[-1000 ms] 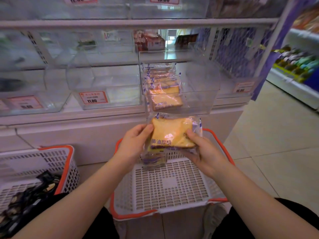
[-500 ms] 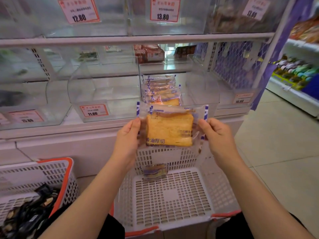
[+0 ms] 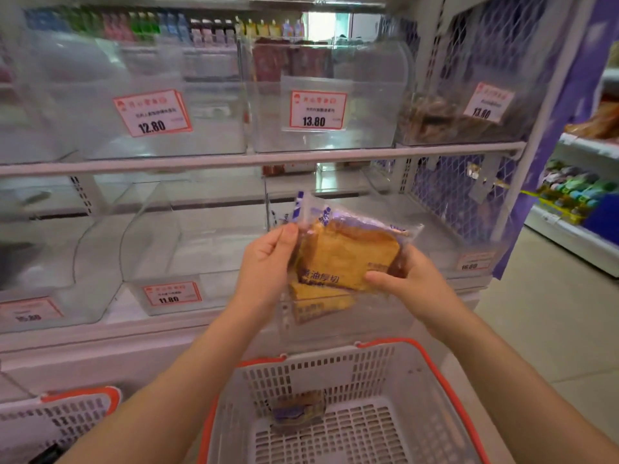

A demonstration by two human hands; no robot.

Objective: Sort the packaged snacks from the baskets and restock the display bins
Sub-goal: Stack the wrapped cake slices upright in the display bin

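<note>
Since a second ago, the packaged toast [image 3: 348, 254] has been raised from over the centre basket [image 3: 432, 373] and tilted at the mouth of the clear bin [image 3: 432, 229] on the lower shelf; restocking this piece is judged nearly done. The left hand [image 3: 268, 262] is pinched on the wrapper's left edge; the right hand [image 3: 407, 279] is clamped on its right side, thumb on front. Packs already in the bin are largely hidden behind it. One small pack [image 3: 298, 411] is left at the basket's far wall, blurred.
</note>
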